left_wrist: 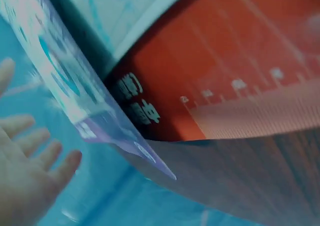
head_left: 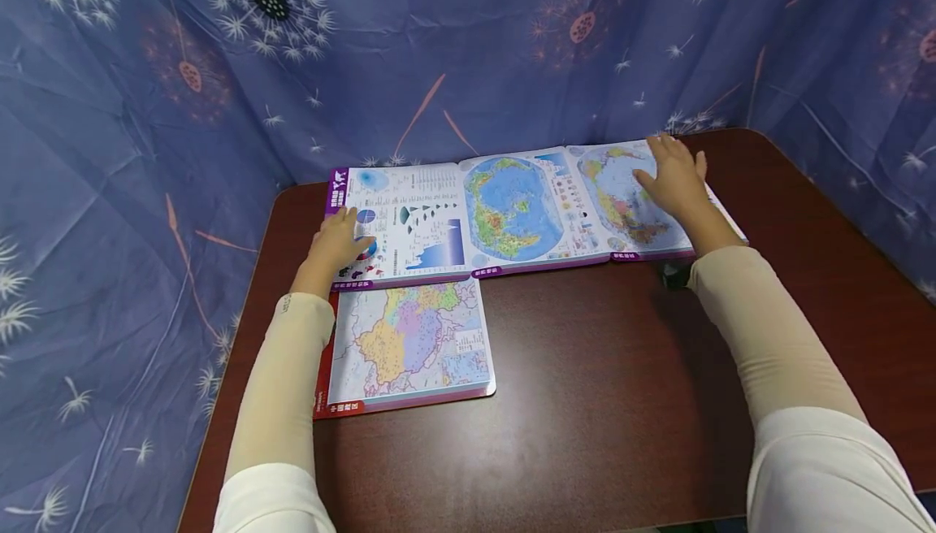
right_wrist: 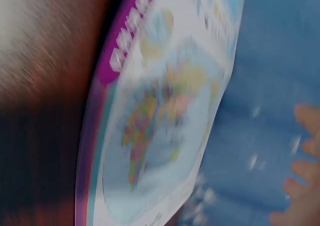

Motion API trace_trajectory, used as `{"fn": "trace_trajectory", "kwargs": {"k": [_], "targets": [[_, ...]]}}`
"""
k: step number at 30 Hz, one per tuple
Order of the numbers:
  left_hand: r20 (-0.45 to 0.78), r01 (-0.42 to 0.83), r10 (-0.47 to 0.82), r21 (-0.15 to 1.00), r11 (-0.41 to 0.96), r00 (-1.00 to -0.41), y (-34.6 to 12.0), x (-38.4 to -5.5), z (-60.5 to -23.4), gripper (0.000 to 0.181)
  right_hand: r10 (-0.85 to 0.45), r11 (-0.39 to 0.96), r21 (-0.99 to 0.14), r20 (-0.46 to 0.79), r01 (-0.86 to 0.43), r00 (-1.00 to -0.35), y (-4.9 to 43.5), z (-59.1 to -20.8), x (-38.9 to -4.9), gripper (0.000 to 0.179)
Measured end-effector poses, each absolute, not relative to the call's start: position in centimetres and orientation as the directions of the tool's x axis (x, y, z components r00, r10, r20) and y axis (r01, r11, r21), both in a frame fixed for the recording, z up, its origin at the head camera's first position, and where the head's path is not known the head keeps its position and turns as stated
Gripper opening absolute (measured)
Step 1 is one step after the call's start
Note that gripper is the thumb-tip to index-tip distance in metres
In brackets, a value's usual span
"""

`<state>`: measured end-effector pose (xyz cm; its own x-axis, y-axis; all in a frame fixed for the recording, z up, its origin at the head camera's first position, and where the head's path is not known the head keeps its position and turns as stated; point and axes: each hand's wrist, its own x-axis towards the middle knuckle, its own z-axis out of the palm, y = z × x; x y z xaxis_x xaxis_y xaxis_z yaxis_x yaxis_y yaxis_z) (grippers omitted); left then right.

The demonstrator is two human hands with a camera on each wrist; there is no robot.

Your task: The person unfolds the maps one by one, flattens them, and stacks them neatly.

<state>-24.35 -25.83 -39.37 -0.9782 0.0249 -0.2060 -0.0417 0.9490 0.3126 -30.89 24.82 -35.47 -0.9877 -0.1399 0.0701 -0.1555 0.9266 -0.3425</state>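
A purple-edged fold-out map book [head_left: 515, 208] lies open along the back of the table, its three panels showing charts and world maps. At its left edge is my left hand [head_left: 338, 242], fingers extended over the margin; the left wrist view shows this hand [left_wrist: 30, 171] with spread fingers beside the purple edge. Over the right panel reaches my right hand [head_left: 674, 179], fingers spread; in the right wrist view that hand [right_wrist: 305, 171] appears at the right, beyond the map panel [right_wrist: 165, 121]. A red-edged map book [head_left: 409, 338] lies nearer, its top part covered by the fold-out.
The brown wooden table [head_left: 585, 403] carries both books. A blue dandelion-patterned curtain [head_left: 468, 54] hangs behind and at both sides. A small dark object [head_left: 676, 275] shows beside the right sleeve. The red cover [left_wrist: 240, 76] has a ruler scale printed on it.
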Motion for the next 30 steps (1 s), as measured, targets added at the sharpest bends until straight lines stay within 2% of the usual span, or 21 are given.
{"fn": "trace_trajectory", "kwargs": {"k": [5,10,17,30], "targets": [[-0.206,0.210,0.278,0.298,0.931,-0.938,-24.7,-22.7,-39.7,0.076,-0.433,0.862,-0.296,-0.010,-0.411,-0.901,22.6,-37.1,-28.9,0.074],[-0.226,0.294,0.365,0.296,0.909,-0.903,-24.4,-20.9,-40.7,0.078,-0.587,0.782,-0.322,-0.093,-0.534,-0.804,22.1,-39.5,-27.1,0.084],[-0.209,0.306,0.372,0.289,0.907,-0.904,-24.4,-20.0,-41.4,0.071,-0.575,0.789,-0.395,-0.206,-0.471,-0.791,22.7,-41.3,-26.2,0.079],[-0.265,0.291,0.362,0.274,0.917,-0.894,-23.8,-21.3,-40.9,0.069,-0.550,0.789,-0.434,-0.182,-0.436,-0.815,23.1,-41.8,-27.9,0.074]]}}
